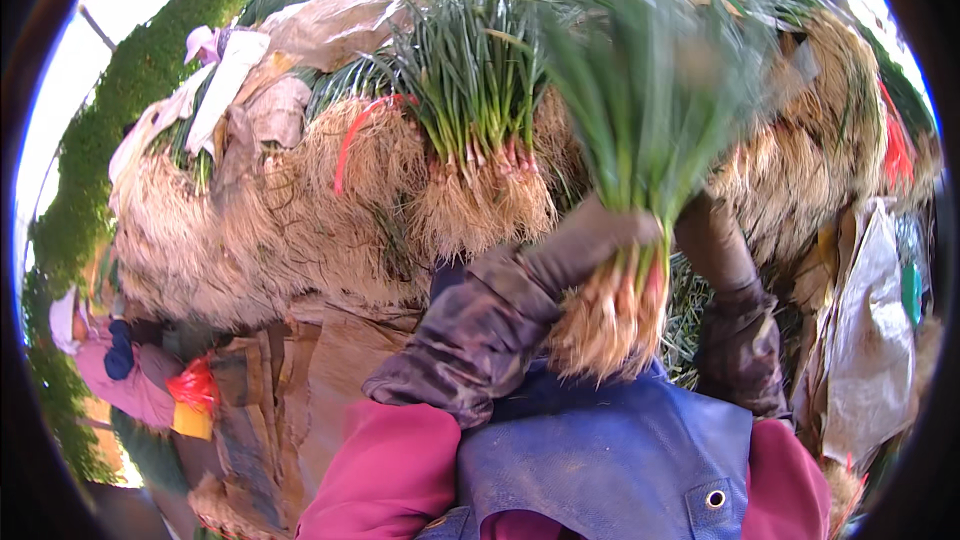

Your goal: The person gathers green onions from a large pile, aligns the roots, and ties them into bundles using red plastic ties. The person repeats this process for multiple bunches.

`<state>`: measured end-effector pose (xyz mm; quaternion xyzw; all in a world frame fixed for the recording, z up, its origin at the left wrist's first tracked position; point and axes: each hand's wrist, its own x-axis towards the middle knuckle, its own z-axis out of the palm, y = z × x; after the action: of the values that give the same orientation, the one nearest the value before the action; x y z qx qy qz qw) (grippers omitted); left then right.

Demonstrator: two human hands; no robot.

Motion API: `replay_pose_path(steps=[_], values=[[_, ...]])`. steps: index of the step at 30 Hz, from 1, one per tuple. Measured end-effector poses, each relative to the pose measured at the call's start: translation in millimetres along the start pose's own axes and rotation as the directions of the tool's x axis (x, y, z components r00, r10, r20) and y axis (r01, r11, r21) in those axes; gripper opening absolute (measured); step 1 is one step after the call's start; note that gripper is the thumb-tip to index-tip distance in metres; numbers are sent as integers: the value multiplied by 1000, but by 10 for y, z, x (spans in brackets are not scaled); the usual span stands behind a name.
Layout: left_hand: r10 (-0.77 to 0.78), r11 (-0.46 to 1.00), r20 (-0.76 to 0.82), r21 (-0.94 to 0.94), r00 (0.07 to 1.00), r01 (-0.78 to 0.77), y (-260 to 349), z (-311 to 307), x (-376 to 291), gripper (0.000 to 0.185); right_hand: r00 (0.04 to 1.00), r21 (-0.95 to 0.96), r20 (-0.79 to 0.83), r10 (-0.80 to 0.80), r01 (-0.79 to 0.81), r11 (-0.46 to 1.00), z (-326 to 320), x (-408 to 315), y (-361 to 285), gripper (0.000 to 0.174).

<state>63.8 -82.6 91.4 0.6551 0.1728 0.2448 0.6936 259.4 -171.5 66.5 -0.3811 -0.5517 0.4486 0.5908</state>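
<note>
A bunch of green onions [637, 142] stands upright before my chest, its pale roots hanging over my blue apron and its green leaves blurred. My gloved left hand [622, 229] is wrapped around the stems just above the roots. Behind the bunch, on its right side, is my gloved right hand [697, 217]; the leaves hide its fingers, so its grip cannot be told. Farther forward, another bunch of green onions [487, 105] lies on the pile with its roots towards me.
A long heap of rooted onions [247, 240] curves across the front. Red ribbon [352, 142] lies on it. Sacking [870, 345] hangs at the right. Another person [127, 367] in pink is at the far left, beside a red plastic bag [193, 384]. Brown sheeting [337, 382] covers the left foreground.
</note>
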Motion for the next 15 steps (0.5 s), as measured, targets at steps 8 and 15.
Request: replay_pose_path(steps=[8, 15], values=[[-117, 962, 21, 252, 993, 107, 502, -511, -109, 39, 943, 193, -333, 22, 46, 980, 463, 442, -65, 42], [-84, 876, -93, 467, 992, 118, 860, -1580, 20, 49, 979, 99, -64, 191, -185, 978, 796, 1829, 34, 60]])
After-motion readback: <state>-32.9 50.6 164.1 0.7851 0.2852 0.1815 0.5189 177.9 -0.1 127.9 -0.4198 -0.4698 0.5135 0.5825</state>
